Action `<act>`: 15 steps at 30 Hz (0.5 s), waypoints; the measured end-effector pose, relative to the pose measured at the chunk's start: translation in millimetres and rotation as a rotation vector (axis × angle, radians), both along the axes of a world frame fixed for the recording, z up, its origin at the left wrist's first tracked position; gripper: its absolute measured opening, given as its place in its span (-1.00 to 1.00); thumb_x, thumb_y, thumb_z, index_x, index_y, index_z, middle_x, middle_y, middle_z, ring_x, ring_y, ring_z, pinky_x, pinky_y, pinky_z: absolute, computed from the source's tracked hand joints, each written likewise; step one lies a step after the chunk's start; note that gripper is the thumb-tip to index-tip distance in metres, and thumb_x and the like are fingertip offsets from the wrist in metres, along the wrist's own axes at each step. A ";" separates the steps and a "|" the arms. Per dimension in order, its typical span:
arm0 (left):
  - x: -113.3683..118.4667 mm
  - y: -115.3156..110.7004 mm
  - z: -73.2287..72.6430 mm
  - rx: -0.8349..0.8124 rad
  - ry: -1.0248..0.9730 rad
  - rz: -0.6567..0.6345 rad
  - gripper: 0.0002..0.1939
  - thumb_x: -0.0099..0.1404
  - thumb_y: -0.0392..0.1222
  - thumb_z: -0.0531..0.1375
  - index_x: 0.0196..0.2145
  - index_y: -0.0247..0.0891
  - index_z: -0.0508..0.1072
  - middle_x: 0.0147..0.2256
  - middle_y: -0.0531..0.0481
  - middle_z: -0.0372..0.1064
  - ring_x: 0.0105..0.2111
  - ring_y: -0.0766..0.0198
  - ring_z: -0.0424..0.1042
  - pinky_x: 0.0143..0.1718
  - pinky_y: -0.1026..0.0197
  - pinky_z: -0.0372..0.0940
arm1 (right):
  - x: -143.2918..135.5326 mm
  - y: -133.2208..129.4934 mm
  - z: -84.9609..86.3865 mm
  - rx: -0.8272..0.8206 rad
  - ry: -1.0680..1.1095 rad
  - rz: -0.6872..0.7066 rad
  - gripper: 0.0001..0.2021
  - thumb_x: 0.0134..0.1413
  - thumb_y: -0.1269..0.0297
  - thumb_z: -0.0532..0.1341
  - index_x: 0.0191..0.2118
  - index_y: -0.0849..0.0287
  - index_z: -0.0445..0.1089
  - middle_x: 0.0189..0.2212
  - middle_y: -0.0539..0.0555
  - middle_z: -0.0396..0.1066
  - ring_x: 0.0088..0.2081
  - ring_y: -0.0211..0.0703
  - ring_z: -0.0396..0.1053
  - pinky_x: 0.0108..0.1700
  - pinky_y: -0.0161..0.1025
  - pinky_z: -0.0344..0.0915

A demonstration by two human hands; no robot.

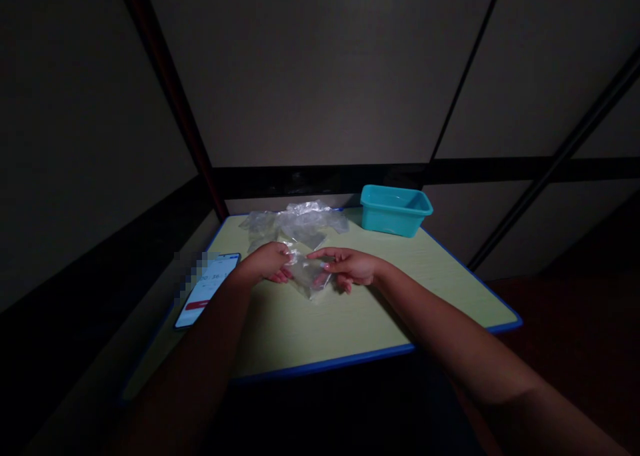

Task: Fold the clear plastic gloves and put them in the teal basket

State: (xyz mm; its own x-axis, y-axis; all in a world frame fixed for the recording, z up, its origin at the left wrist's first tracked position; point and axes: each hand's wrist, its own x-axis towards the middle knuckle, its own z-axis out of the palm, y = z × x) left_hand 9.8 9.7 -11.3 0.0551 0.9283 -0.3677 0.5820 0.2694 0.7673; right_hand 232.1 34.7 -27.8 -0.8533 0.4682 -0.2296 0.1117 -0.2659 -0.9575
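Observation:
A small clear plastic bag hangs between my two hands above the middle of the table. My left hand pinches its upper left part, with the fingers closed on the film. On the other side, my right hand holds the bag's right edge between thumb and fingers, and some fingertips show through the film. Just behind the hands lies a loose, crumpled pile of clear plastic bags on the table.
The pale table has a blue edge. A turquoise plastic basin stands at its back right. A lit phone lies at the left, beside my left forearm. Dark-banded panels rise behind the table.

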 end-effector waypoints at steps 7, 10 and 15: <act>0.6 0.3 1.8 0.048 0.056 -0.039 -0.93 0.19 -0.28 0.03 -0.39 -0.27 0.29 -0.61 0.05 0.38 -0.63 0.34 0.38 -0.54 0.34 0.24 | -0.9 -0.4 -0.9 0.038 -0.073 0.011 -0.48 0.04 0.27 0.23 0.12 0.15 0.08 -0.41 0.07 0.50 -0.74 -0.39 0.29 -0.70 -0.45 0.25; 1.9 -0.8 4.2 0.062 0.081 -0.044 -0.93 0.18 -0.29 0.04 -0.44 -0.27 0.29 -0.62 0.07 0.36 -0.65 0.35 0.35 -0.58 0.35 0.21 | -1.8 -1.2 -2.3 0.059 -0.115 -0.012 -0.49 0.02 0.26 0.25 0.09 0.13 0.10 -0.42 0.04 0.50 -0.74 -0.39 0.30 -0.67 -0.45 0.28; 3.2 -2.0 5.7 0.074 0.108 -0.023 -0.92 0.15 -0.31 0.04 -0.48 -0.27 0.27 -0.64 0.09 0.32 -0.67 0.36 0.33 -0.59 0.34 0.20 | -2.6 -3.0 -3.0 0.094 -0.164 -0.034 -0.46 -0.04 0.31 0.29 0.07 0.13 0.11 -0.46 0.00 0.49 -0.73 -0.37 0.31 -0.66 -0.43 0.31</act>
State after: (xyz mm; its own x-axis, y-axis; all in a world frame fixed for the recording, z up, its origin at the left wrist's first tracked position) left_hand 13.0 7.8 -5.6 0.0403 0.9522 -0.3028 0.6677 0.1997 0.7171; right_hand 229.5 31.7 -30.8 -0.7913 0.5225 -0.3176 0.2603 -0.1821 -0.9482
